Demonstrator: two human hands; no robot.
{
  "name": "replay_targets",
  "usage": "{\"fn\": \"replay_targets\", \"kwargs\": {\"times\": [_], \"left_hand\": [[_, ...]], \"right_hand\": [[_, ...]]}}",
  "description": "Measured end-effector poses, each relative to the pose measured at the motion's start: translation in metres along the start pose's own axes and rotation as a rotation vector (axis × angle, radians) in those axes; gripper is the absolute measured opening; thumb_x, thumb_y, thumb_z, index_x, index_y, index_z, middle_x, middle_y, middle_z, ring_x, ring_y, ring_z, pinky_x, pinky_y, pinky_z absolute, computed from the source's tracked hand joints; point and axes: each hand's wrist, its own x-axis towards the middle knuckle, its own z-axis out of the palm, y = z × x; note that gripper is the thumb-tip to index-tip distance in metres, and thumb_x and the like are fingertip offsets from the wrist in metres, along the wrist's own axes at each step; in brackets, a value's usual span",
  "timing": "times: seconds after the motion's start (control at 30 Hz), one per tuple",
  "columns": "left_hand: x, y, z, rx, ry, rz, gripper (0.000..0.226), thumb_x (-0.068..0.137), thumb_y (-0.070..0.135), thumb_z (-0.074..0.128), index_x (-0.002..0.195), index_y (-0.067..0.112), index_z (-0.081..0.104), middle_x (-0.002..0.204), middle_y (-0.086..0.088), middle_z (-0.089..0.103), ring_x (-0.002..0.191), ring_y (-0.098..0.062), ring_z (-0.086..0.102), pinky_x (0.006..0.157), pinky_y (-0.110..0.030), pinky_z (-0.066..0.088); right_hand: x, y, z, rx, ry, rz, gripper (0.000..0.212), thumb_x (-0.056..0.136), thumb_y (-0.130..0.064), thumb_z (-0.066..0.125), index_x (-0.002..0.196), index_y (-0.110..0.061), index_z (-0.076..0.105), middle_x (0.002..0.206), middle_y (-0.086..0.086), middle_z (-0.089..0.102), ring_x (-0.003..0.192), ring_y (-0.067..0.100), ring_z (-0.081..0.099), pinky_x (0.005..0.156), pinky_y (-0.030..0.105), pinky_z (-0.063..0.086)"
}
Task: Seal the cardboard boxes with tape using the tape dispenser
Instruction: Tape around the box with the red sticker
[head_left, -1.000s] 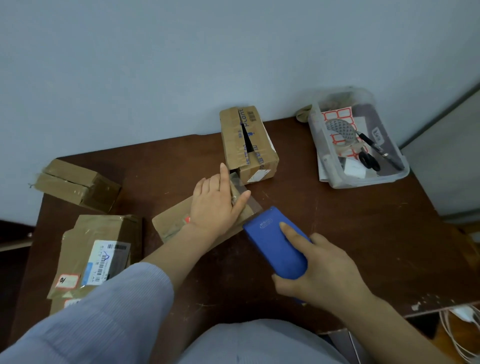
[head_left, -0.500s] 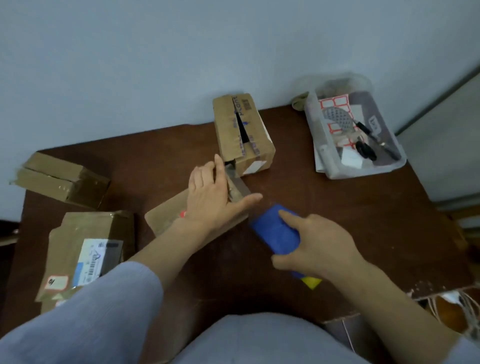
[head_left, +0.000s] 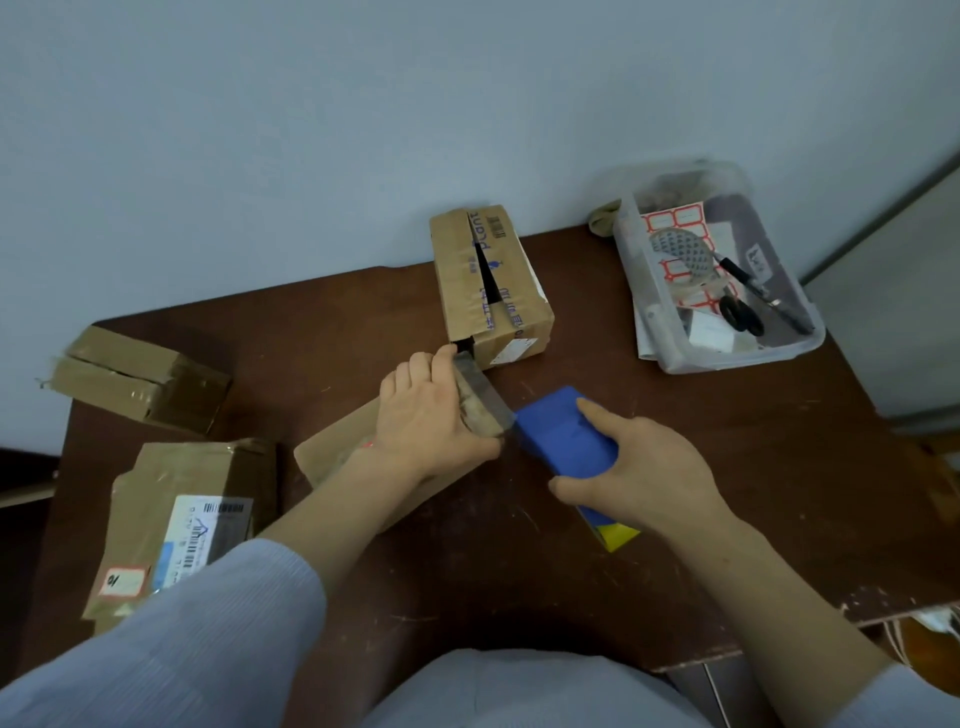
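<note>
The left hand (head_left: 423, 415) presses flat on a cardboard box (head_left: 337, 457), pinning clear tape (head_left: 483, 400) that runs to the blue tape dispenser (head_left: 563, 441) gripped in the right hand (head_left: 644, 467). Beyond the left hand, a box printed "Plant" (head_left: 488, 280) sits on the dark brown counter (head_left: 675, 415) by a pale blue wall (head_left: 311, 130)

Person's left hand (head_left: 426, 410) presses tape (head_left: 485, 400) onto flat box (head_left: 332, 460); right hand (head_left: 641, 467) grips blue dispenser (head_left: 558, 434).

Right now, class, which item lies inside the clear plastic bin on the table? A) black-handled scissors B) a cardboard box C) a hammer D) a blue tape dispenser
A: the black-handled scissors lie in the clear bin; the blue tape dispenser is in the right hand.
</note>
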Motion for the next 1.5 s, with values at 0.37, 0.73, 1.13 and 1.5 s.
{"fn": "replay_targets", "kwargs": {"times": [0.37,0.73,1.13,1.5], "left_hand": [[-0.001,-0.019,-0.020,-0.196,0.280,0.604,0.032,0.090,0.035,0.051,0.106,0.010,0.064,0.115,-0.011,0.058,0.113,-0.022,0.049,0.099,-0.040,0.042],[0.006,-0.019,0.017,-0.066,0.147,0.844,0.018,0.090,0.028,0.056,0.091,0.015,0.069,0.095,-0.001,0.064,0.095,-0.018,0.056,0.091,-0.027,0.040],[0.015,-0.025,-0.008,-0.053,0.231,0.676,0.036,0.096,0.033,0.042,0.107,0.011,0.068,0.106,-0.006,0.067,0.110,-0.021,0.057,0.114,-0.040,0.023],[0.033,-0.033,0.009,-0.003,0.240,0.692,0.033,0.093,0.025,0.044,0.085,0.007,0.071,0.084,-0.007,0.068,0.086,-0.026,0.062,0.109,-0.036,0.033]], "right_hand": [[-0.007,0.012,0.005,0.062,0.037,0.026,0.093,0.072,-0.067,0.060,0.149,-0.041,0.014,0.100,-0.006,0.039,0.089,0.009,0.042,0.074,0.023,0.035],[-0.009,0.020,0.010,0.108,0.033,0.066,0.093,0.073,-0.067,0.061,0.149,-0.042,0.014,0.102,-0.005,0.040,0.090,0.010,0.044,0.075,0.023,0.037],[-0.004,0.018,0.009,0.127,0.044,0.042,0.093,0.072,-0.066,0.062,0.149,-0.041,0.016,0.101,-0.005,0.041,0.090,0.010,0.044,0.076,0.023,0.037],[-0.001,0.017,0.008,0.111,0.042,0.048,0.093,0.072,-0.066,0.062,0.149,-0.042,0.014,0.102,-0.006,0.040,0.090,0.009,0.043,0.076,0.022,0.036]]}}
